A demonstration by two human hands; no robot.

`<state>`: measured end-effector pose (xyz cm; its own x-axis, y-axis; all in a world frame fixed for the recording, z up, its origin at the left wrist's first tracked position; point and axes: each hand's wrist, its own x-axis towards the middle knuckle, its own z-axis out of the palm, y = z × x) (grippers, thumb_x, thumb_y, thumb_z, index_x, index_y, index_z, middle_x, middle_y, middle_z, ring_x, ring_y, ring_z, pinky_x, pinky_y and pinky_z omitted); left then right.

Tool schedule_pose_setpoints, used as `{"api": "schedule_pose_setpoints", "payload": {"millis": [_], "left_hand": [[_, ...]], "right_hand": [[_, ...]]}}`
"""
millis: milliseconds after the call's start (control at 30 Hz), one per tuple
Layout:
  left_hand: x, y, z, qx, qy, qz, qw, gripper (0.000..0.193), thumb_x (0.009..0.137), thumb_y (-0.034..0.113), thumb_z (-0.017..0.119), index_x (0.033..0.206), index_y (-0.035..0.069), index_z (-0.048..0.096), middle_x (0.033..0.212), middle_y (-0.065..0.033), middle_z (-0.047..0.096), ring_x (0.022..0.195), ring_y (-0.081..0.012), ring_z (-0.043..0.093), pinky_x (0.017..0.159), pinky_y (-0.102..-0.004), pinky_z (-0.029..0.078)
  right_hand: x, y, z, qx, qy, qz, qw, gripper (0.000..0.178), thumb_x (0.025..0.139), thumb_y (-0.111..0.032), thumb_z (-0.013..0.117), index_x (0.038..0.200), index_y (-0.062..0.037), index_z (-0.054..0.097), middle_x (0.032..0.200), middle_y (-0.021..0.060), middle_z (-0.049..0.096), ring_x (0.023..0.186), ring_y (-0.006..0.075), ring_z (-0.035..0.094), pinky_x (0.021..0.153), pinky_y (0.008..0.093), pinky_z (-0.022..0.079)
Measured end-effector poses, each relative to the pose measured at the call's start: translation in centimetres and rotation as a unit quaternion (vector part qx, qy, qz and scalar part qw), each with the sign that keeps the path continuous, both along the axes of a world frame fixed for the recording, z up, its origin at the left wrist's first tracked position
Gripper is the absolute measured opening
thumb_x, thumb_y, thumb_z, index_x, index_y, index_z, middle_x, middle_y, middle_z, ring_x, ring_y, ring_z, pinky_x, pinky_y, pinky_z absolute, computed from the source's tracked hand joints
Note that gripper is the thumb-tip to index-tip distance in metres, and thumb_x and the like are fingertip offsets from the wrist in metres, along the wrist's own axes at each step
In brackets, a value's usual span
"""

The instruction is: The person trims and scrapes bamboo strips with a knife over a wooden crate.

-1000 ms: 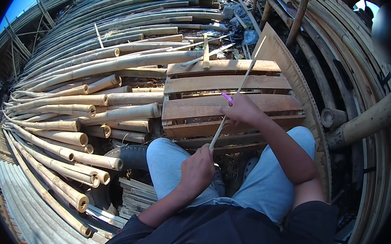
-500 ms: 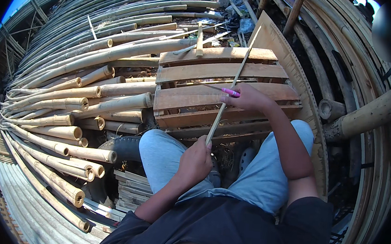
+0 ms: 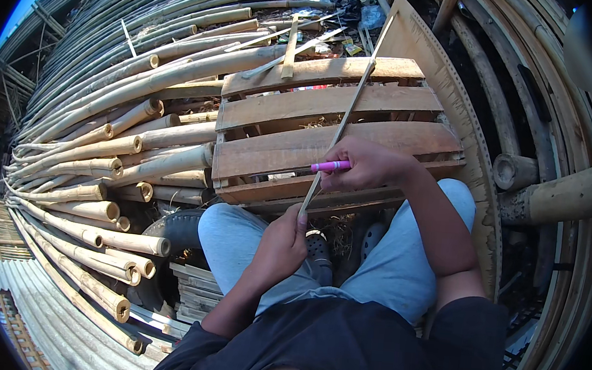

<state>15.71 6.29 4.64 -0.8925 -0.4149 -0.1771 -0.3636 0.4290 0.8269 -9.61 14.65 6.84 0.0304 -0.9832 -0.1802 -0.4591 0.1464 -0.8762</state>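
Note:
A long, thin bamboo strip (image 3: 349, 113) slants from between my knees up across a slatted wooden crate (image 3: 271, 152). My left hand (image 3: 282, 240) is closed round its lower end, thumb on top. Over the crate's near edge, my right hand (image 3: 363, 165) is closed on a knife with a pink handle (image 3: 331, 165), and also touches the strip. The handle's pink end points left; the blade cannot be made out now. A short flat piece of bamboo (image 3: 291, 49) leans on the crate's far slat.
Stacked bamboo poles (image 3: 118, 144) fill the left side, their cut ends toward me. Split strips (image 3: 197, 290) lie in a bundle by my left knee, near a dark tyre (image 3: 174, 230). A curved brown sheet (image 3: 464, 122) and a thick pole (image 3: 566, 196) stand right of the crate.
My right hand has turned and moved slightly down the strip toward my left hand. The slim blade that pointed left no longer shows. My left hand has shifted slightly left with the strip.

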Motion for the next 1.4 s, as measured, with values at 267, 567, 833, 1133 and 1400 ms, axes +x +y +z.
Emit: {"api": "schedule_pose_setpoints", "payload": {"millis": [267,567,833,1133,1400], "left_hand": [[-0.9,-0.2,-0.2,0.025,0.021,-0.006,0.999,0.032,0.111,0.019,0.042,0.13,-0.002,0.057,0.095,-0.0304,0.068,0.095,-0.0524,0.065,0.081,-0.0569,0.05],[-1.5,1.1,-1.1,-0.112,0.027,0.088,0.989,0.033,0.107,0.017,0.053,0.134,0.003,0.066,0.09,-0.021,0.075,0.083,-0.0395,0.074,0.071,-0.0483,0.057],[-1.9,1.1,-1.8,-0.151,0.14,0.158,0.966,0.028,0.107,0.011,0.056,0.126,0.001,0.073,0.099,-0.0199,0.076,0.078,-0.0282,0.076,0.071,-0.0361,0.058],[-1.3,2.2,-4.2,-0.203,0.173,0.181,0.947,0.027,0.105,0.014,0.06,0.128,0.004,0.072,0.106,-0.0188,0.077,0.088,-0.0329,0.077,0.075,-0.039,0.06],[-2.0,3.8,-3.3,-0.305,0.198,0.133,0.922,0.026,0.103,0.017,0.061,0.125,0.01,0.072,0.112,-0.0133,0.077,0.091,-0.0344,0.075,0.076,-0.0432,0.06]], "right_hand": [[-3.3,3.1,-1.7,-0.043,-0.012,-0.298,0.954,0.034,0.097,-0.033,0.077,0.086,-0.0013,0.075,0.063,-0.0009,0.058,0.061,0.0078,0.048,0.059,0.0323,0.044],[-3.8,6.8,-4.7,-0.072,0.318,-0.476,0.817,0.037,0.102,-0.033,0.063,0.084,-0.0011,0.064,0.063,0.02,0.062,0.063,0.0389,0.066,0.064,0.0455,0.053],[-4.1,7.5,-7.2,-0.049,0.435,-0.389,0.811,0.026,0.1,-0.027,0.064,0.103,-0.0011,0.064,0.093,0.0225,0.07,0.086,0.0421,0.072,0.077,0.0523,0.058],[-4.3,7.1,-7.2,-0.014,0.478,-0.29,0.829,0.024,0.101,-0.019,0.059,0.113,0.0015,0.06,0.1,0.0213,0.07,0.096,0.0394,0.071,0.086,0.0519,0.056],[-7.0,6.4,-4.3,0.103,0.406,-0.197,0.886,0.034,0.1,-0.019,0.058,0.121,0.0073,0.05,0.105,0.0311,0.07,0.098,0.0461,0.071,0.087,0.0543,0.055]]}}
